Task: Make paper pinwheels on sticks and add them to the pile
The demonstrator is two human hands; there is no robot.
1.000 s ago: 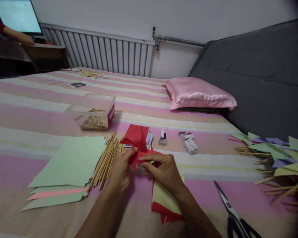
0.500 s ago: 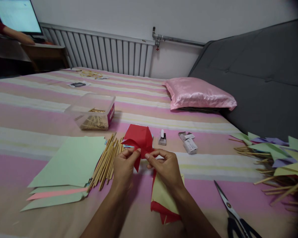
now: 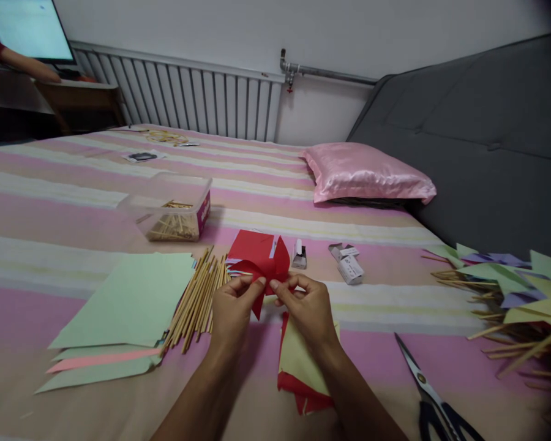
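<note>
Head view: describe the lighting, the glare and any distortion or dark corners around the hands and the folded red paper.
Head view: dim, even room light; the left hand and right hand pinching the folded red paper piece look dark but sharp. The bright computer screen at top left is washed out. The white ribbed radiator bows from wide-angle distortion, and the right corners darken, dimming the black-handled steel scissors.

Matt red paper (image 3: pixel 257 260), folding stiffly
Lying around: pale wooden sticks (image 3: pixel 197 297), glossy satin pillow (image 3: pixel 367 174), clear plastic box (image 3: pixel 172 205), metal-bladed scissors (image 3: pixel 429 389).

Folded red paper (image 3: pixel 258 260), held aloft
</note>
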